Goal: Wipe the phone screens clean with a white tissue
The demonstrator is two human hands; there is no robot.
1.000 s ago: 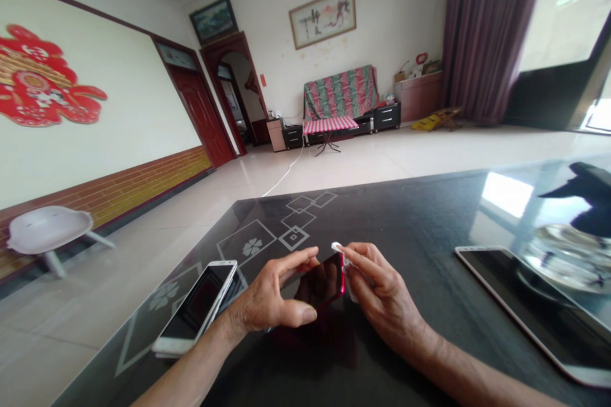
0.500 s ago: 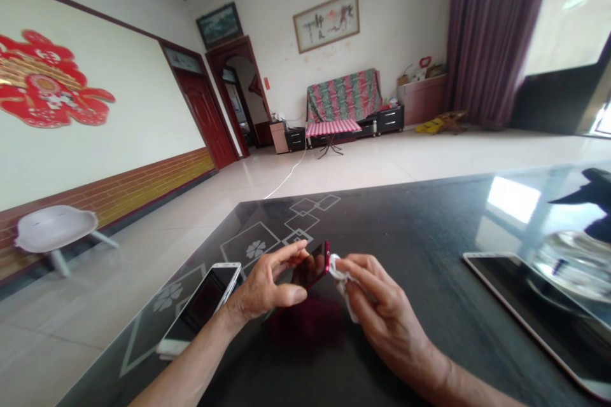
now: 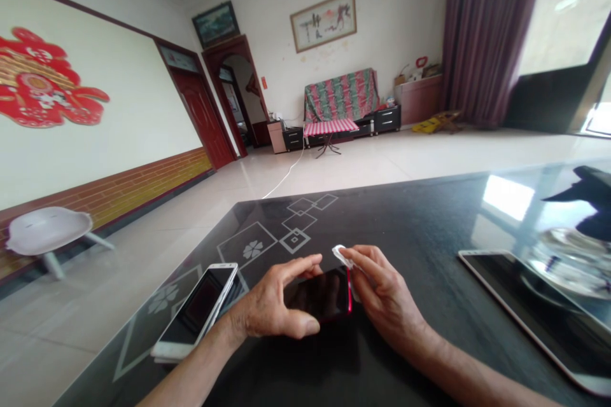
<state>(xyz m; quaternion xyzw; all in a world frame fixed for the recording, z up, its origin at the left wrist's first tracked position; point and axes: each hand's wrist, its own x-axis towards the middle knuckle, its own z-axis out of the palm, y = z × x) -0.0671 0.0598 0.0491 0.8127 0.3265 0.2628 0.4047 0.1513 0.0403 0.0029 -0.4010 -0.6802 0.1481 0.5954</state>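
Observation:
My left hand (image 3: 274, 305) grips a red-edged phone (image 3: 322, 296) by its long sides, thumb near me and fingers on the far side, screen facing up just above the black glass table (image 3: 415, 229). My right hand (image 3: 382, 296) pinches a small white wipe (image 3: 341, 254) against the phone's right edge. A white phone (image 3: 195, 311) lies screen up on the table to the left of my left hand.
A large tablet (image 3: 539, 311) with a pale frame lies on the table at the right, beside a glass dish (image 3: 570, 261). Beyond the table is tiled floor, a white stool (image 3: 48, 232) at the left wall, and a covered sofa (image 3: 341, 98) at the back.
The red phone, tilted up on edge half a second ago, now lies nearly flat with its screen up. My right hand with the wipe has shifted to the phone's right edge.

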